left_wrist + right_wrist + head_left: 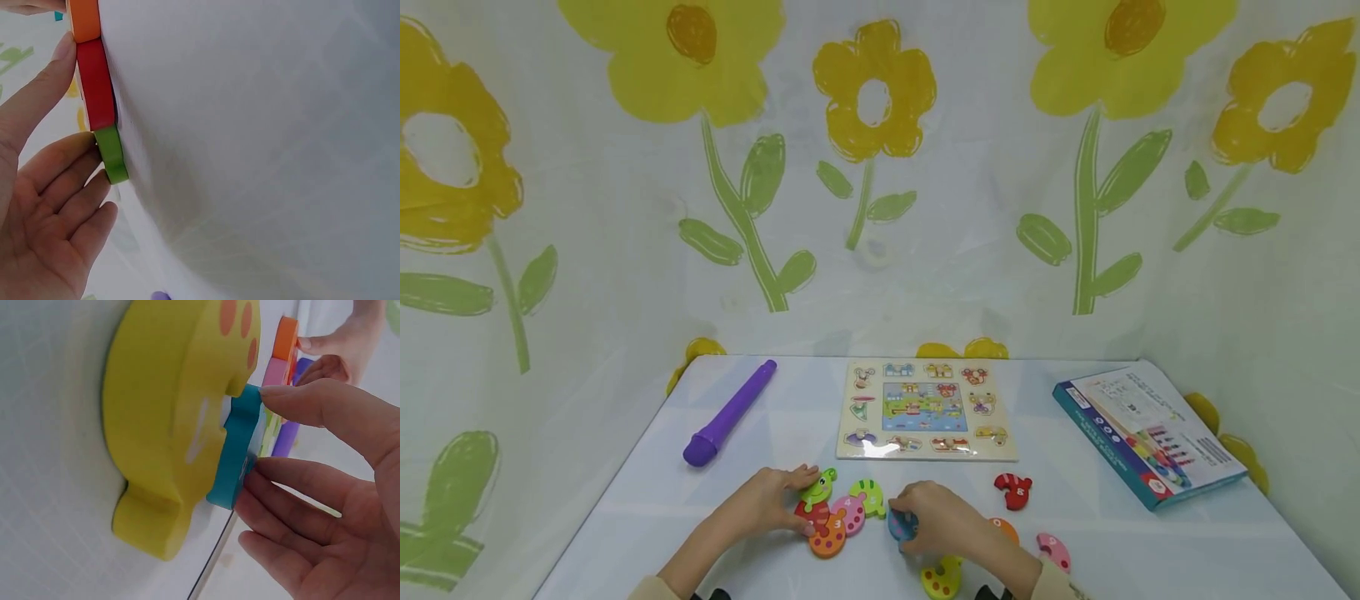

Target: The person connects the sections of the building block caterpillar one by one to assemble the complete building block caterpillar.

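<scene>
My left hand [763, 502] spans the joined caterpillar puzzle, with fingertips at its green smiling head [815, 493] and thumb by the red piece [811, 517]. An orange piece [827, 537], a pink piece [850, 514] and a green striped piece [869, 497] continue the row. To their right, apart from the row, my right hand [943, 521] pinches a blue puzzle piece [234, 459] between thumb and fingers; part of it is hidden. Close to that hand lies a yellow piece [942, 578] with orange dots.
Loose red [1015, 492], orange [1004, 530] and pink [1054, 551] pieces lie to the right. A wooden picture puzzle board [927, 447] is at the back middle, a purple microphone-shaped toy [730, 415] at back left, and a flat box [1150, 429] at back right.
</scene>
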{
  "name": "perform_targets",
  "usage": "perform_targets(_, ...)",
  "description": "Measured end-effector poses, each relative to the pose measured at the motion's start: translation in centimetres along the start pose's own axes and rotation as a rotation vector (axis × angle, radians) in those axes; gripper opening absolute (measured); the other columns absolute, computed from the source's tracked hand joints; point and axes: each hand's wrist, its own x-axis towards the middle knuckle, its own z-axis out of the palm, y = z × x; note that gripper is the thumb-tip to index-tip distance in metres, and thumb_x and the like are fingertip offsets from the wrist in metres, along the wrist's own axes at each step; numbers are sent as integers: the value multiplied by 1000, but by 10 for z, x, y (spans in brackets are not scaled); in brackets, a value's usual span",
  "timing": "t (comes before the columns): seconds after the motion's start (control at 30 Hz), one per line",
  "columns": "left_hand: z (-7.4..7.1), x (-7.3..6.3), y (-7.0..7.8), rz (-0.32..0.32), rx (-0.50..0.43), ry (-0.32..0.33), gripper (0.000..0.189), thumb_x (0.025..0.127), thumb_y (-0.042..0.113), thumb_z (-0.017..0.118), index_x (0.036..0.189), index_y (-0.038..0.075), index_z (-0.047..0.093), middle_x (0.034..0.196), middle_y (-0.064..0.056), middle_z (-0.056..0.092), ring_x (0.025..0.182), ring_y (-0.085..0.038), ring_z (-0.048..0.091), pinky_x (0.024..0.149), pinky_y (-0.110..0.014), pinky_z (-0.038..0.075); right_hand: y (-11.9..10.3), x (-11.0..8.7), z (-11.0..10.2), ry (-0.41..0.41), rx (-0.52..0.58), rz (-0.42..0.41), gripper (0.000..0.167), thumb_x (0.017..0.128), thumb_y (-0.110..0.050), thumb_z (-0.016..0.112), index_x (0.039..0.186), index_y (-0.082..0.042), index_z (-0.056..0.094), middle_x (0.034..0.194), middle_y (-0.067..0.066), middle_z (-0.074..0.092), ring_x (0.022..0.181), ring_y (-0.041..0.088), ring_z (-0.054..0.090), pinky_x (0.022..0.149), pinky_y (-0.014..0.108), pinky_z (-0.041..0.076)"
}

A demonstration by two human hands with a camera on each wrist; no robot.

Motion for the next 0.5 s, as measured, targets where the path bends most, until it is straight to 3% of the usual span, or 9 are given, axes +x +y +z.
perform_targets(0.23,0,0,0,-3,-8,-2,79,65,40,86,133,9,59,139,-13,51,131,-34,45,104,-57,36,5,-1,2,30,-14,-12,54,72,-35,85,118,-12,69,109,1,67,94,11,61,81,27,56)
perform_targets(0.5,0,0,0,-7,2,-3,79,65,41,86,133,11,59,139,-13,51,130,-34,46,104,-57,36,14,-5,-1,74,-18,-8,54,67,-30,89,116,-12,71,113,1,68,101,17,62,85,32,55)
